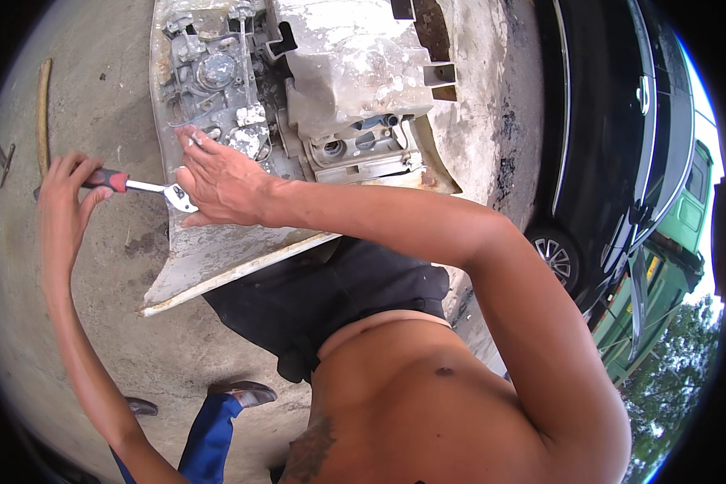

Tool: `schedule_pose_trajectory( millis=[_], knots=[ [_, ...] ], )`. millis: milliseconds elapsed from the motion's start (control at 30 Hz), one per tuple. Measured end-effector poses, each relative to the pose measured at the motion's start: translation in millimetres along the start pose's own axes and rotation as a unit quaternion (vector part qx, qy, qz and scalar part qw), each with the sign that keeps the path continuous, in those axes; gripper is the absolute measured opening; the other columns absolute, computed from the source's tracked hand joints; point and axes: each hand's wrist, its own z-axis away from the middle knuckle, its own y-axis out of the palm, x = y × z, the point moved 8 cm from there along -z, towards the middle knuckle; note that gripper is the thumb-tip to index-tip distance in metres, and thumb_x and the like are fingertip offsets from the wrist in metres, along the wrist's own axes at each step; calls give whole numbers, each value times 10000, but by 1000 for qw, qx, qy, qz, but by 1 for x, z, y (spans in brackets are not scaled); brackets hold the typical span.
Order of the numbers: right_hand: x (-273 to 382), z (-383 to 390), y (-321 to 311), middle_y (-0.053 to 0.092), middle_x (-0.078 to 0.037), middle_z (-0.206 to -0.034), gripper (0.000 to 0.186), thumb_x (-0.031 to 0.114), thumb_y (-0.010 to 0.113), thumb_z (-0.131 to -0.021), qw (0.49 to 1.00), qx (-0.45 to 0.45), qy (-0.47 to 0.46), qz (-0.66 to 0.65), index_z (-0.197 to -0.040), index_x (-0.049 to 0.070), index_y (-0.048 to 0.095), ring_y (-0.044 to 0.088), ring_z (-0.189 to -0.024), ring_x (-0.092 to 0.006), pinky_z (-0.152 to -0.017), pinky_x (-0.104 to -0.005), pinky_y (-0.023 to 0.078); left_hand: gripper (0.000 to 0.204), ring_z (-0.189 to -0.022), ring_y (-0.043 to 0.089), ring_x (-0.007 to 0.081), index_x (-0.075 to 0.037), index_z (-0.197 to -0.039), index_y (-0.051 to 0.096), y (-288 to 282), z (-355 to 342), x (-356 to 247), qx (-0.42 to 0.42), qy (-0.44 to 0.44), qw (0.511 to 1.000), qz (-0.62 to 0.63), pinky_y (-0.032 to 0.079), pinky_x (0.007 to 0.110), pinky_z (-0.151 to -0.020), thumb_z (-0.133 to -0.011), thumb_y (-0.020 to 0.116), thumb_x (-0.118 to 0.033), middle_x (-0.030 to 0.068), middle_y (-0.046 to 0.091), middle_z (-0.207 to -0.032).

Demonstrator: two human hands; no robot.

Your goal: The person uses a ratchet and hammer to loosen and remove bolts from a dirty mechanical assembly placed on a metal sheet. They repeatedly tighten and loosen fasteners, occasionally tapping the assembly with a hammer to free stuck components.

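Observation:
My left hand (70, 194) grips the red-and-black handle of a ratchet wrench (145, 185) at the left. My right hand (230, 185) lies over the wrench's silver head, thumb beside it and upper fingers reaching onto a dirty metal assembly (214, 73); what sits under that hand is hidden. The assembly, with rods, fittings and white patches, is set in a worn pale panel (250, 258) with a rusty lower edge. A pale, flaking housing (347, 56) forms its right part, above an opening with round holes.
A wooden handle (45, 113) and dark metal bars (4, 157) lie on stained concrete at the left. Someone's blue trouser leg and shoe (214, 427) are at the lower left, near my left arm. A black car (589, 121) stands at the right, with a green truck (694, 194) behind it.

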Motion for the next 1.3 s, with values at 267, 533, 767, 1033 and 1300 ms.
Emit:
schedule_pose_trajectory(
  millis=[267, 533, 767, 1033, 1300],
  knots=[
    [-5, 13, -8, 635, -243, -1251, 609, 574, 532, -977, 1000, -21, -10, -16, -1143, -11, 581, 472, -1386, -382, -1232, -607, 220, 355, -809, 662, 242, 18, -1008, 686, 33, 4, 44, 171, -105, 977, 77, 511, 369, -733, -747, 847, -159, 89, 649, -940],
    [-4, 22, -17, 668, -194, -1282, 429, 370, 546, -983, 999, -11, -19, -46, -1205, 16, 641, 465, -1417, -348, -1250, -623, 164, 267, -773, 606, 210, 9, -959, 719, 58, 76, 37, 279, -166, 935, 141, 476, 389, -697, -789, 844, -154, 71, 610, -909],
    [-1, 15, -5, 698, -177, -1111, 578, 516, 576, -956, 996, 49, 18, -79, -1112, -29, 686, 509, -1320, -348, -1227, -634, 204, 389, -1158, 602, 327, -15, -1286, 631, 19, -38, 5, 15, 64, 995, -68, 476, 431, -959, -907, 680, -92, 124, 597, -1271],
    [21, -1, -13, 698, -120, -1232, 269, 301, 581, -958, 995, -53, -19, -78, -1057, 134, 767, 476, -1394, -406, -1109, -870, 154, 310, -732, 524, 174, 15, -1117, 650, 110, 142, 35, 385, -269, 833, 294, 456, 321, -693, -882, 764, -151, 61, 568, -972],
    [5, -7, -15, 718, -122, -1134, 461, 467, 584, -927, 996, 1, 44, -76, -1009, 60, 786, 533, -1247, -323, -1138, -681, 314, 355, -1031, 606, 237, -10, -1270, 658, 29, 29, 78, 86, -79, 991, 71, 485, 357, -935, -973, 679, -205, 100, 554, -1184]
  ],
)
